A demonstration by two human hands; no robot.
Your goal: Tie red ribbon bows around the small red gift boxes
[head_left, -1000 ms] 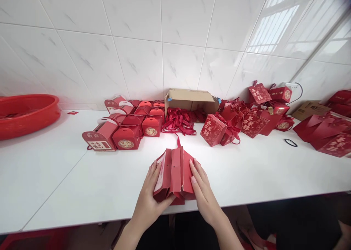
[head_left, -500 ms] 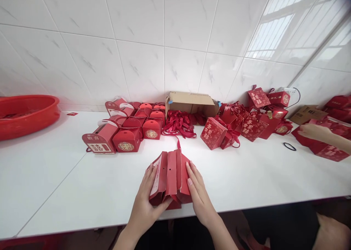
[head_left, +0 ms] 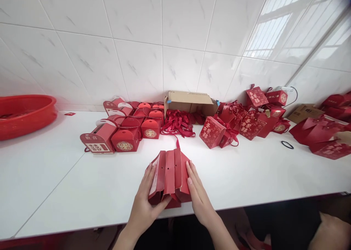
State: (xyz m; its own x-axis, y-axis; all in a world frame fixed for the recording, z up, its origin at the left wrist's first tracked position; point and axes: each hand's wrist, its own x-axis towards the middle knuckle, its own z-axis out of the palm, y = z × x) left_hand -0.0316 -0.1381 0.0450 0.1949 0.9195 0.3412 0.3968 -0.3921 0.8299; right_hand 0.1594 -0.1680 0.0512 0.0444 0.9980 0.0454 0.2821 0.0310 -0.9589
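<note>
Near the front edge of the white table, a red gift box (head_left: 170, 173) sits between my two hands, its top flaps folded inward with small punched holes showing. My left hand (head_left: 144, 195) grips its left side, the thumb tucked at the near end of the flaps. Against the right side presses my right hand (head_left: 199, 193), fingers together and pointing away from me. A red ribbon (head_left: 177, 143) runs from the far end of the box toward a heap of red ribbons (head_left: 179, 123) by an open cardboard carton (head_left: 189, 98).
Folded red boxes (head_left: 125, 140) stand in rows at the left, beyond them a red basin (head_left: 27, 114). Ribbon-tied boxes (head_left: 211, 132) are piled right of the carton. A black ring (head_left: 287, 144) lies farther right, near more red boxes (head_left: 329, 147) and another person's hand (head_left: 346, 138).
My hands keep their hold on the box with almost no movement. The other person's hand at the right has drawn back toward the edge of view. The view shifts slightly.
</note>
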